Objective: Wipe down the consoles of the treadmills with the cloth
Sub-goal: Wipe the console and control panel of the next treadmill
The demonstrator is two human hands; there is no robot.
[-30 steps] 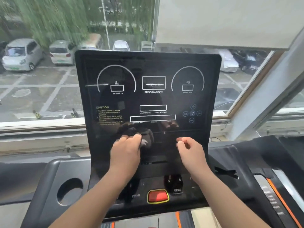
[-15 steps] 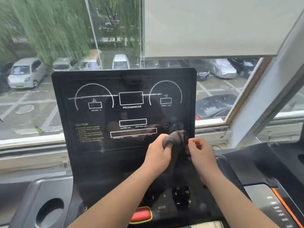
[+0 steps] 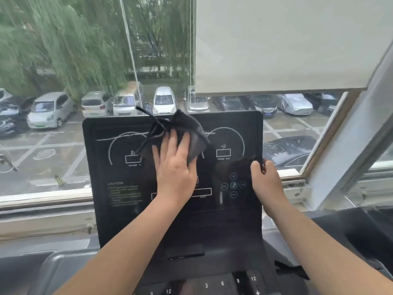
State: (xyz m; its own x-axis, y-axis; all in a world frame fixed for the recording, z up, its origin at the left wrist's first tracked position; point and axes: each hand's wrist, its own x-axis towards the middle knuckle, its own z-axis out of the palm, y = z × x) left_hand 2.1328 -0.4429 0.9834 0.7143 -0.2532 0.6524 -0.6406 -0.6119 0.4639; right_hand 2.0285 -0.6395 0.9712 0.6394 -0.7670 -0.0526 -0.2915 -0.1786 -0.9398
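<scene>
A black treadmill console (image 3: 119, 188) stands upright in front of me, with white dial outlines and a round button cluster (image 3: 233, 185). My left hand (image 3: 175, 167) lies flat, fingers spread, pressing a dark grey cloth (image 3: 187, 133) against the upper middle of the screen. The cloth has loose dark cords that reach past the console's top edge. My right hand (image 3: 266, 182) grips the console's right edge, fingers curled around it.
Below the screen is the grey treadmill deck (image 3: 70, 265) with numbered keys (image 3: 222, 283). A window sill (image 3: 42, 199) runs behind the console. A pale roller blind (image 3: 287, 43) hangs at upper right; parked cars show through the glass.
My left hand has carried the cloth from the lower right of the screen up to its top middle and flattened on it. My right hand let go of the cloth and took the console's edge.
</scene>
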